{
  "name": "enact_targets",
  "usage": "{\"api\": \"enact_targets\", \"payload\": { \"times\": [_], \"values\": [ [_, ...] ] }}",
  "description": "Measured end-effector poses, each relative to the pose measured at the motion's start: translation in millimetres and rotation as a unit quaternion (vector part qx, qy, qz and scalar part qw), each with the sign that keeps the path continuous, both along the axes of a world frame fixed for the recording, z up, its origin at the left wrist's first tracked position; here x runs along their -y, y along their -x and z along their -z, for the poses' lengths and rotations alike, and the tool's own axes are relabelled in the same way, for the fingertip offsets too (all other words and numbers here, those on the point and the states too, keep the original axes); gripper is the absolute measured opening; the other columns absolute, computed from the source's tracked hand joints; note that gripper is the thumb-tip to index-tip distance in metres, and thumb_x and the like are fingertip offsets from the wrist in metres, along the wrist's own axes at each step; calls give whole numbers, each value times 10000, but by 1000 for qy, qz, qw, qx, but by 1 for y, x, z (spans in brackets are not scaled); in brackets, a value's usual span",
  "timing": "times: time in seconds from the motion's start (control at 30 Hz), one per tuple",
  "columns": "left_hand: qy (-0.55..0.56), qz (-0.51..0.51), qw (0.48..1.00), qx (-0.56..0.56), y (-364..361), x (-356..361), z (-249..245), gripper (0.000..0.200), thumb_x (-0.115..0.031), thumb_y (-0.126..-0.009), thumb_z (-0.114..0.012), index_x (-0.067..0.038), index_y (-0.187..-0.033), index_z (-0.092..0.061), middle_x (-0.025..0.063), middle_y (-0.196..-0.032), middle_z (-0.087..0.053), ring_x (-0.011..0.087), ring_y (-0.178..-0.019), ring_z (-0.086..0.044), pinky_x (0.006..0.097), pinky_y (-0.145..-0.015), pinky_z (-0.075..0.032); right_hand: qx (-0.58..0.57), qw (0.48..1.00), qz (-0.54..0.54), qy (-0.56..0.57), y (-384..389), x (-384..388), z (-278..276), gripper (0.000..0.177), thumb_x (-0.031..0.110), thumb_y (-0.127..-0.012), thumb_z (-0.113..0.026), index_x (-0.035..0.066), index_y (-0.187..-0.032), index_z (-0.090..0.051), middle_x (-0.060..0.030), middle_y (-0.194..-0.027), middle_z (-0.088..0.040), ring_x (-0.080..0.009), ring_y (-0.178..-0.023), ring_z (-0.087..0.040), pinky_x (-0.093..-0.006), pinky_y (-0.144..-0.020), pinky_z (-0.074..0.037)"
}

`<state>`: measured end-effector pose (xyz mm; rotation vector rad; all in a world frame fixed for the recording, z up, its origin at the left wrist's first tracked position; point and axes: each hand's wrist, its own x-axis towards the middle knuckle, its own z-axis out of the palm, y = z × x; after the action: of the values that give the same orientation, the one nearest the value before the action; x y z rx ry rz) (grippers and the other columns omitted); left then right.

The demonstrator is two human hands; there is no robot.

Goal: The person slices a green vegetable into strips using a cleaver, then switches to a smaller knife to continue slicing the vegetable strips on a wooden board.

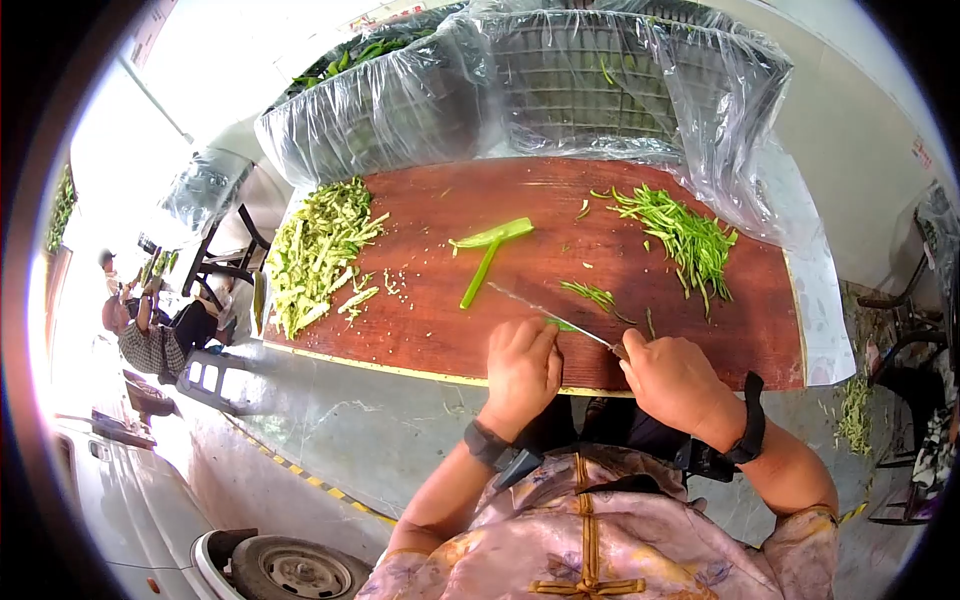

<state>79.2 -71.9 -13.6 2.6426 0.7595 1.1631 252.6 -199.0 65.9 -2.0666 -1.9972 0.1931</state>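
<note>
My right hand (675, 377) is closed around the handle of a knife (560, 318), whose thin blade points up and left over the red-brown board (430, 340). Beside the blade, my left hand (524, 365) has its fingers bent together at the board's near edge, next to a green piece (563, 325) under the knife; its exact grip is hidden. A few cut green strips (590, 294) lie just beyond the knife. Farther up are a pale green split piece (495, 234) and a darker green stick (480, 274), touching each other.
Pale chopped pieces (325, 245) are heaped on the board's left, green strips (685, 235) on its right. Plastic-covered crates (590, 95) stand behind. At the left are a seated person (150, 335), a stool (208, 378) and a vehicle wheel (298, 570).
</note>
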Motion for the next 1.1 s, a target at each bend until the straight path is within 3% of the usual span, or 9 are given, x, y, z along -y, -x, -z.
{"api": "enact_targets", "payload": {
  "times": [0.27,0.37,0.57,1.1],
  "values": [
    [13,28,1000,7,-1,-3,0,230,-1,-774,-620,-6,-996,-680,126,-956,-627,331,-890,-573,401,-806,-477,6,1000,-7,23,2,-2,-6,85,87,-870,-580,21,-874,-527,-192,-625,-631,-399,-600,-658,-494,-538,-526],
    [38,34,999,1,0,-3,-2,224,-7,-777,-619,-4,-994,-678,128,-956,-628,335,-891,-572,410,-815,-474,-5,999,-15,45,3,-13,-2,196,162,-914,-607,-12,-937,-519,-204,-633,-620,-402,-621,-645,-498,-562,-513],
    [33,30,999,-8,1,-3,-2,212,-26,-788,-622,-23,-992,-681,120,-975,-637,337,-925,-580,423,-828,-464,-22,998,-11,-53,8,-64,25,186,156,-914,-596,-13,-945,-524,-232,-664,-626,-428,-641,-644,-528,-578,-511],
    [7,45,999,17,-1,-5,-1,190,-27,-783,-633,-28,-967,-684,109,-952,-636,315,-955,-594,418,-857,-451,-25,999,-1,20,5,0,0,210,174,-920,-607,-8,-928,-503,-210,-628,-602,-420,-614,-623,-514,-554,-487]
  ]
}}
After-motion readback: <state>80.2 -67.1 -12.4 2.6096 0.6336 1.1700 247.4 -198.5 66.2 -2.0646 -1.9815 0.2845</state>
